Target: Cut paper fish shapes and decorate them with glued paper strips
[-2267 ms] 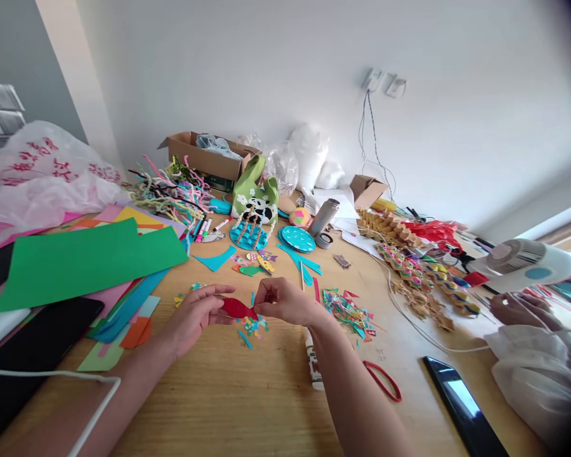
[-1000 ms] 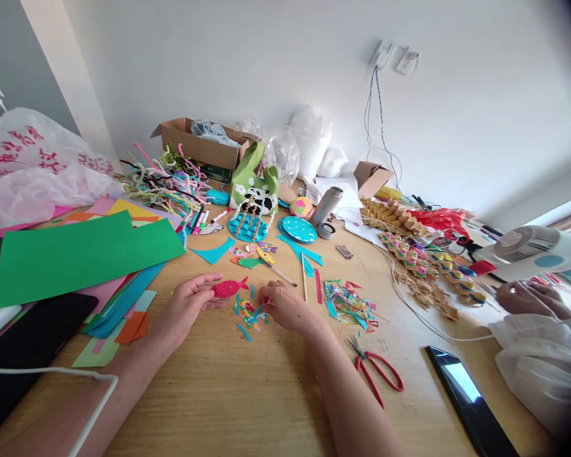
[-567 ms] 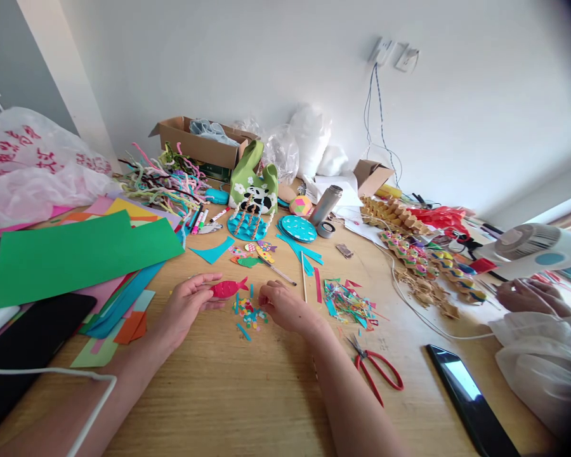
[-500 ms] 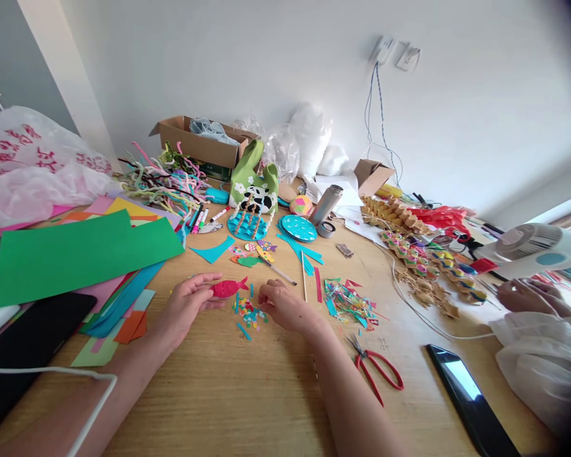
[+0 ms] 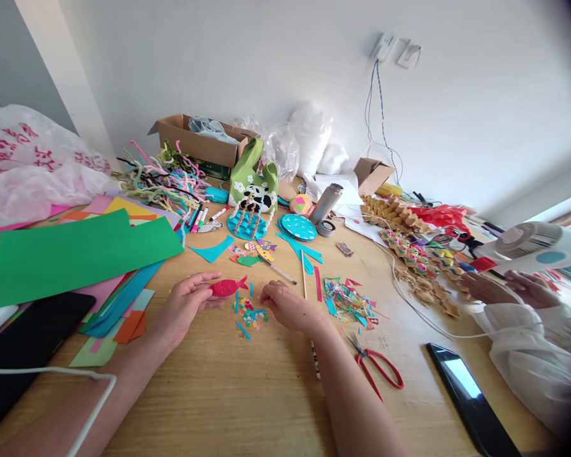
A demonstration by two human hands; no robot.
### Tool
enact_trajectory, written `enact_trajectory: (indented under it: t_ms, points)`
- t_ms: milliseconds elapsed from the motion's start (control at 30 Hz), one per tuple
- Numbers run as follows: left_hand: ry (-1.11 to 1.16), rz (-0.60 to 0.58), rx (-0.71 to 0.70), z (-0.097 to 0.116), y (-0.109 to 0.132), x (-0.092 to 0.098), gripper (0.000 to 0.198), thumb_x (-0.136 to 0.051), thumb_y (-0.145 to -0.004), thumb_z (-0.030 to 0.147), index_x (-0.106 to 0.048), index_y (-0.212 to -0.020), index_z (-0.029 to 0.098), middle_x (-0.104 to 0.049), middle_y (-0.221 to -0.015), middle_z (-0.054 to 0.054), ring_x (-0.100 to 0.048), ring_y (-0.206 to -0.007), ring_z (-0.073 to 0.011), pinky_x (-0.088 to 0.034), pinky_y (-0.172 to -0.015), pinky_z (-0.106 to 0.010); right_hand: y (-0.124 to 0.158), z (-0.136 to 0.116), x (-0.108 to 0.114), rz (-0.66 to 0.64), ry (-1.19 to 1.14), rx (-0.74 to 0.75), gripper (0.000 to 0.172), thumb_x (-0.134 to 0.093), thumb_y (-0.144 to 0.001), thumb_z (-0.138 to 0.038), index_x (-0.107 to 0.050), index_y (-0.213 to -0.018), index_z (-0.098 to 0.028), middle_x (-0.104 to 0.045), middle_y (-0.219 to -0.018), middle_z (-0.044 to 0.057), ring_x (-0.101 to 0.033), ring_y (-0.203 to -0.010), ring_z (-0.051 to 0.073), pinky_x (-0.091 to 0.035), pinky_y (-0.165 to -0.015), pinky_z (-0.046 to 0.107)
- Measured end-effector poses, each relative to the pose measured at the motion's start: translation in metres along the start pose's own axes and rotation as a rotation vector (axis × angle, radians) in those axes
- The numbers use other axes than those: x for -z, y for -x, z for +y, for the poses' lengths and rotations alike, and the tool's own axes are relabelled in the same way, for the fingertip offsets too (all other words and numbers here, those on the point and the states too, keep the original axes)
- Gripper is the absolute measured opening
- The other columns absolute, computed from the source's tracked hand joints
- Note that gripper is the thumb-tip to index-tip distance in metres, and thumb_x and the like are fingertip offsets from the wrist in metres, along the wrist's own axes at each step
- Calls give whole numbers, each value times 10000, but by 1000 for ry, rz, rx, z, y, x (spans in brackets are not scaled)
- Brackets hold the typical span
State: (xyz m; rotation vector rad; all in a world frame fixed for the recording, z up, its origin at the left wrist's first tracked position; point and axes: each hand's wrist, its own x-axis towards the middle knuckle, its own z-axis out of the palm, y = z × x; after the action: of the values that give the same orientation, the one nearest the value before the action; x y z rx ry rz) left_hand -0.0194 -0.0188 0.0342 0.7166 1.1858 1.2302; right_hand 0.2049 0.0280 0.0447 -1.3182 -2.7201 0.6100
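Between the thumb and fingers of my left hand [image 5: 190, 297] is a red paper fish [image 5: 225, 288], its tail pointing right. My right hand [image 5: 282, 303] is beside a small pile of coloured paper bits [image 5: 250, 313], with its fingers bent together; whatever they may hold is hidden. Blue strips lie among the bits. Just behind are several decorated paper fish [image 5: 249, 260] and a pen [image 5: 283, 274]. A thin white stick [image 5: 304, 279] lies beyond my right wrist.
Red-handled scissors [image 5: 378, 368] and a phone [image 5: 469, 400] lie at the right front. Paper scraps [image 5: 351, 301] are heaped right of centre. Green paper [image 5: 85, 254] covers sheets at left. A co-worker's hands [image 5: 509, 289] are at far right, near a white fan [image 5: 542, 246].
My right hand has shifted very slightly right, while my left still holds the fish in place. The co-worker's hands at far right have moved left and further into view.
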Motion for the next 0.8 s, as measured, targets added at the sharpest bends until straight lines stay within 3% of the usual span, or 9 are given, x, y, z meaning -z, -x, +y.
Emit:
enact_trajectory:
  t_ms: [200, 433, 800]
  points:
    - [-1, -7, -18, -2, 0, 0, 390, -675, -594, 227, -680, -980, 168, -757, -888, -69, -715, -793, -260, -565, -723, -366, 0, -10, 4, 20, -9, 8, 185, -512, -829, -8, -636, -845, -144, -647, -882, 75, -562, -838, 162, -400, -744, 245]
    - [12, 2, -16, -2, 0, 0, 395, -686, -581, 233, -679, -972, 172, -752, -961, -69, -717, -777, -252, -569, -718, -365, -2, -9, -1, -42, 0, 1, 87, -609, -819, -73, -653, -826, -148, -648, -841, 62, -566, -820, 159, -389, -738, 239]
    - [-7, -5, -22, -3, -1, 1, 423, -687, -595, 243, -674, -1009, 154, -740, -1012, -83, -715, -760, -235, -575, -726, -369, 0, -6, -8, -79, -3, -9, 119, -522, -829, -74, -619, -818, -142, -606, -820, 67, -544, -819, 176, -376, -726, 256]
